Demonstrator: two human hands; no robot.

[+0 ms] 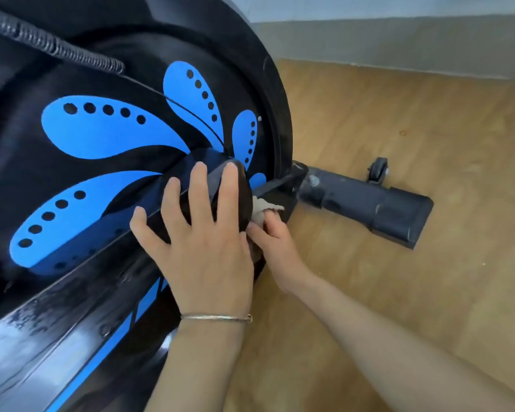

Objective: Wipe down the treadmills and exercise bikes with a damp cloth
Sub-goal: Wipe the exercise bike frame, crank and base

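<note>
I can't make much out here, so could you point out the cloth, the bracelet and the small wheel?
cloth (262, 210): head view, its crumpled pale fold.
bracelet (215, 316): head view, middle of the band.
small wheel (379, 169): head view, its black tyre.

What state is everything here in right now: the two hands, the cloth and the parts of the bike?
left hand: open, fingers spread, resting on the black hub cap.
right hand: grips the cloth, tucked in beside the cap.
cloth: bunched up, held against the bike just past the cap.
frame beam: glossy and streaked, perhaps damp.
stabiliser foot: lying on the wood floor, untouched.
</note>
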